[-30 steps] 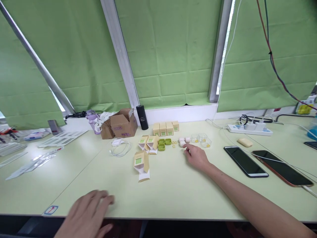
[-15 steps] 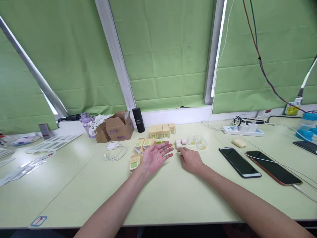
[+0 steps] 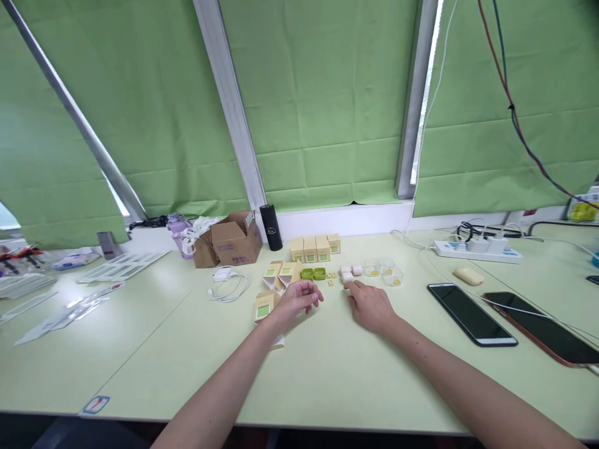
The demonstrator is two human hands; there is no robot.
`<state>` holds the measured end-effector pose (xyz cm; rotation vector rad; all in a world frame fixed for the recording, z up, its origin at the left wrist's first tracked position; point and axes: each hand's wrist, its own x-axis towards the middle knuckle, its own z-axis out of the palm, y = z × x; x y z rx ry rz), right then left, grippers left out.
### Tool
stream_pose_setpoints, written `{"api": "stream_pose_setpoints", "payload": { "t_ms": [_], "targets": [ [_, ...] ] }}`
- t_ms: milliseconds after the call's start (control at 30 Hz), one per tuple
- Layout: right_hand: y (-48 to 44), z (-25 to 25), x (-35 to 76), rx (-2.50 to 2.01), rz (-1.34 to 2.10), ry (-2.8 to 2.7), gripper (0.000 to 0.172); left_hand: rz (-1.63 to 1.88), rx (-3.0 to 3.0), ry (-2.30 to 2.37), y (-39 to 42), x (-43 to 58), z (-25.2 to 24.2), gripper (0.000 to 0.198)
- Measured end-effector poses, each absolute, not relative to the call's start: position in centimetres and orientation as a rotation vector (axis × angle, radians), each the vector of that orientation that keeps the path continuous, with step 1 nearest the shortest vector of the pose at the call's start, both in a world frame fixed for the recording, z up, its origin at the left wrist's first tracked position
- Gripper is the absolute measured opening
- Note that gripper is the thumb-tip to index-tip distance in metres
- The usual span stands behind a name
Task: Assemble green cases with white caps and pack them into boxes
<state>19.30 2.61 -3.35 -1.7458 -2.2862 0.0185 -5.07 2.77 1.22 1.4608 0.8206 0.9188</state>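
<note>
Reaching at pale pieces [image 3: 357, 270], right of green cases [image 3: 319, 274]; right hand [image 3: 369, 307] grip loosely curled, hold unclear; left hand [image 3: 294, 301] half-open, seemingly empty. Next move likely calls for light pinch.

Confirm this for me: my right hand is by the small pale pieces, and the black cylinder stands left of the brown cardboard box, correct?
Not quite: in the head view, the black cylinder stands right of the brown cardboard box. Your right hand is by the small pale pieces.
</note>
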Motion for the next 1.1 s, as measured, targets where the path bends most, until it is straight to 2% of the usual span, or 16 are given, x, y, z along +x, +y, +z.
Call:
{"api": "stream_pose_setpoints", "payload": {
  "t_ms": [333,467,600,733,1100],
  "targets": [
    [2.5,-3.1,19.1,-1.755,0.023,-2.298,0.031,0.531,1.731,0.917,2.9,-8.1,2.1,0.032],
    [2.6,-3.2,19.1,-1.747,0.011,-2.301,0.031,0.652,1.929,1.074,3.5,-7.0,2.2,0.019],
    [2.7,-3.1,19.0,-1.749,0.009,-2.328,0.031,0.784,2.261,1.499,4.4,-4.8,2.8,0.008],
    [3.0,-2.7,18.9,-1.752,0.01,-2.366,0.031,0.76,2.589,1.792,5.1,-3.6,3.0,0.019],
    [2.9,-2.8,17.9,-1.842,-0.013,-2.257,0.021,0.403,2.68,2.018,5.0,-4.5,1.2,0.021]
  ]
}}
